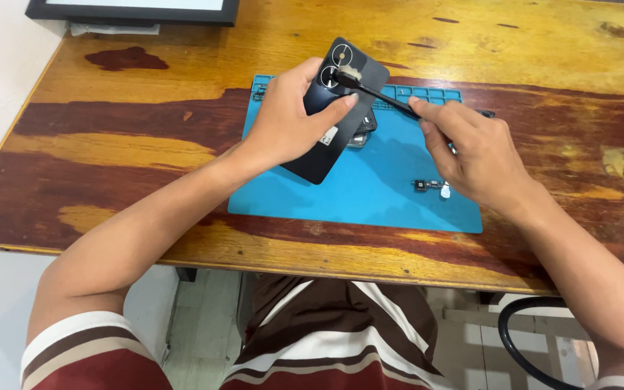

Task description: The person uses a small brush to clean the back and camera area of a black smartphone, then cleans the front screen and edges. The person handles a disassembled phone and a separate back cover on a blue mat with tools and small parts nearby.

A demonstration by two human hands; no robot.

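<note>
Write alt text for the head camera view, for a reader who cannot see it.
A person's left hand holds a dark phone back cover tilted above a blue work mat, while the right hand presses a thin black tool against its camera area. Small parts lie on the mat, on a worn wooden table.

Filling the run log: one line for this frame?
left hand: holds dark phone back cover | right hand: thin black tool on camera ring | blue mat

a worn wooden table (514, 43) with dark stains carries a blue work mat (370, 195) near its front edge and a dark-framed board (133, 11) at its far left corner.
</note>
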